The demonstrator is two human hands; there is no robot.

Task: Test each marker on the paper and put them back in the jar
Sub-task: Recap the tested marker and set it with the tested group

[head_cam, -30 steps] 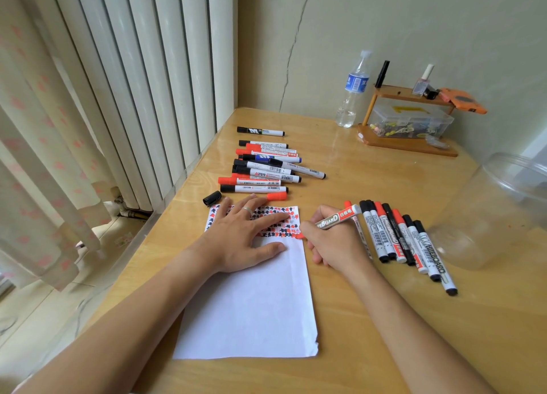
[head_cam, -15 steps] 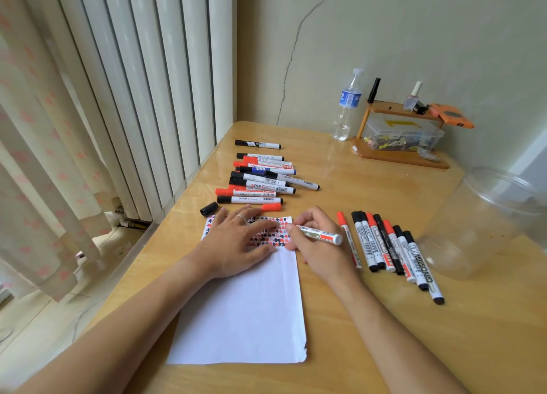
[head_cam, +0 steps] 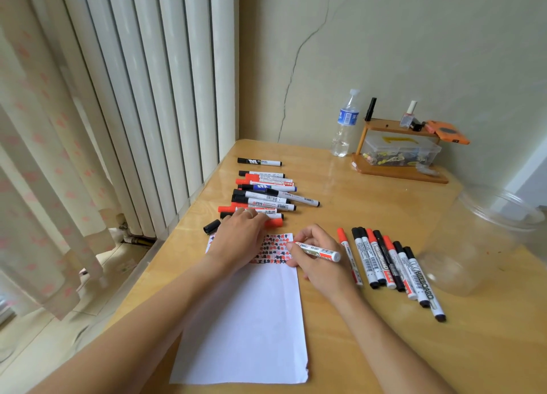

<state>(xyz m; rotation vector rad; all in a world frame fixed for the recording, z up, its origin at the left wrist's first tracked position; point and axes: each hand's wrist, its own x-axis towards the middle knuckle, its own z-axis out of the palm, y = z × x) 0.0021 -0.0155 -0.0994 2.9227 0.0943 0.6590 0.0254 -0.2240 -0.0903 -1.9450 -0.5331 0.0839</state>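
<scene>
Since half a second ago the left hand has slid off the scribbled top of the paper toward the far pile of markers, and its fingertips are now reaching onto the nearest markers of that pile, beside a loose red cap. Whether those fingers are pinching anything cannot be told; they are lying fairly straight and spread.

The right hand is gripping a red-tipped marker, its fingers curling round the barrel while the tip is resting at the right edge of the red and black test marks near the paper's far end. The marker's back end is pointing right, toward a row of markers lying side by side just right of that hand.

A loose black cap is lying on the table just left of the left hand, off the far left corner of the paper. The clear jar is lying tilted on its side at the right, its mouth facing far and right, well apart from both hands, with the row of markers lying between it and the right hand.

At the far side a water bottle is standing beside a small wooden shelf holding a clear plastic box of small items. White vertical blinds and a patterned curtain are hanging on the left.
</scene>
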